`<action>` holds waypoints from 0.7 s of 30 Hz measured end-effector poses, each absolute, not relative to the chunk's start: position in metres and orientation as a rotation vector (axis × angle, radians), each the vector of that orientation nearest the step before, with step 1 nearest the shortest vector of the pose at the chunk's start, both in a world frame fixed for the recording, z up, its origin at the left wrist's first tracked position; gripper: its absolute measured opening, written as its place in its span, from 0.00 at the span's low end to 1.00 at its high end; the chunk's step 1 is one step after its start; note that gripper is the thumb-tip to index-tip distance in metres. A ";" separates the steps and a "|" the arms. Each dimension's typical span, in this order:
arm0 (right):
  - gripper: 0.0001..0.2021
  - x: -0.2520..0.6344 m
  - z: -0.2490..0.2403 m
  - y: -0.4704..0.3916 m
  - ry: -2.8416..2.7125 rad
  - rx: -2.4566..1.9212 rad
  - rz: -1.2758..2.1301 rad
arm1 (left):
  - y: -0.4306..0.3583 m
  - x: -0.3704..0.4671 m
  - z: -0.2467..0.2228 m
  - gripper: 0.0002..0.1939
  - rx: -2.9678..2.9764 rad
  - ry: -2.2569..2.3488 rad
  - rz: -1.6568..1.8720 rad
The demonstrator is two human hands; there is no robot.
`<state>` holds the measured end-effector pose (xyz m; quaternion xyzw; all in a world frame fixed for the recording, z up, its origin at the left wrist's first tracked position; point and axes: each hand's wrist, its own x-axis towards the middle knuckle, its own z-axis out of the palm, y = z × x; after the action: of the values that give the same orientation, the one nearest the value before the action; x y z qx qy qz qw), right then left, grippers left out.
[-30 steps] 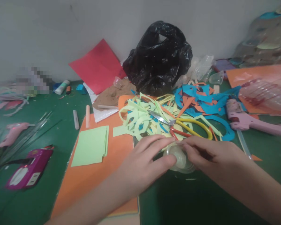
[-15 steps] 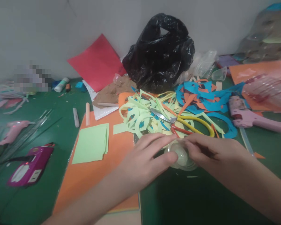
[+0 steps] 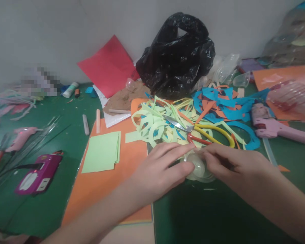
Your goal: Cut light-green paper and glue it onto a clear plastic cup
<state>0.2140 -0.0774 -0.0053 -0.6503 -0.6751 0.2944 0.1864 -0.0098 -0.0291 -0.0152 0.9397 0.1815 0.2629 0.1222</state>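
A clear round plastic piece (image 3: 198, 167), with a wide rim and a smaller raised circle in its middle, sits between my hands. My left hand (image 3: 167, 166) holds it from the left, thumb against the near side and index finger stretched to the far rim. With fingers and thumb pinched together, my right hand (image 3: 225, 162) grips its far right edge; exactly what lies between those fingertips is hidden. Just beyond my fingertips lie scissors (image 3: 213, 134) with one yellow and one red handle, resting on a heap of pale green paper strips (image 3: 152, 122).
Orange sheets (image 3: 109, 196) carrying green paper squares (image 3: 101, 152) lie to my left. Farther left are a purple power strip (image 3: 39, 174) and a pink glue gun (image 3: 21, 137). Another pink glue gun (image 3: 271, 127) lies right, near blue scraps (image 3: 226, 108). A black plastic bag (image 3: 178, 57) stands behind.
The whole view has shifted slightly, so things appear a little farther right and up. Both hands keep their hold on the plastic piece with hardly any movement.
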 end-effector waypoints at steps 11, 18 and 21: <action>0.14 0.211 -0.008 -0.076 -1.802 -1.772 0.752 | -0.028 -0.007 -0.017 0.06 2.779 0.518 0.814; 0.15 0.210 -0.013 -0.079 -1.793 -1.774 0.660 | -0.026 -0.008 -0.019 0.06 2.786 0.515 0.822; 0.15 0.214 -0.011 -0.079 -1.854 -1.770 0.725 | -0.028 -0.008 -0.020 0.07 2.799 0.534 0.824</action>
<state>0.2135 -0.0786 -0.0112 -0.6456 -0.6762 0.2645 0.2368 -0.0077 -0.0280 -0.0197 0.9400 0.1793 0.2767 0.0877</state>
